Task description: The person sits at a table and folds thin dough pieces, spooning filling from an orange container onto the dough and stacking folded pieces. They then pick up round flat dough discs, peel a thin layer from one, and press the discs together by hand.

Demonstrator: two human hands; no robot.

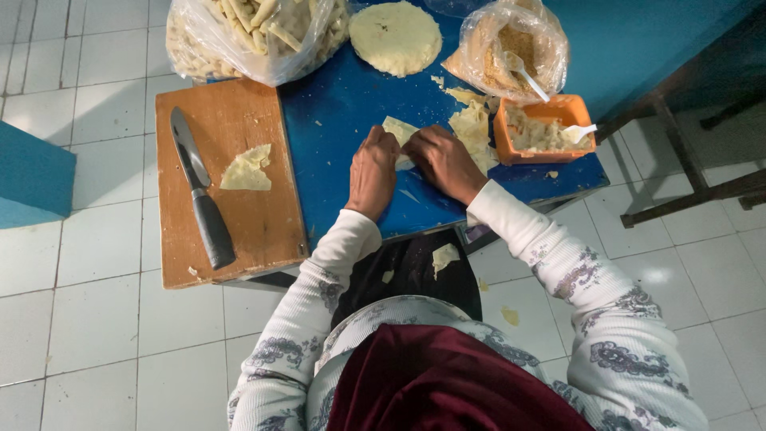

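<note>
- Both hands rest on the blue table (343, 104); the left hand (373, 172) and right hand (443, 162) press together on a pale dough piece (398, 130), fingers curled over it, at centre frame.
- Around them: a wooden cutting board (231, 215) at 9 o'clock with a knife (201, 191) and a triangular dough cut (247, 169); a round dough stack (396, 37) at 12; an orange tub (542, 132) of filling with a white spoon (578, 130) at 3, loose dough sheets (472, 128) just beside the right hand.
- Two plastic bags (255, 32) at the top edge are cut off; most of the dough piece is hidden under the fingers.
- Open table lies between board and hands; the near table edge runs just below the wrists.
</note>
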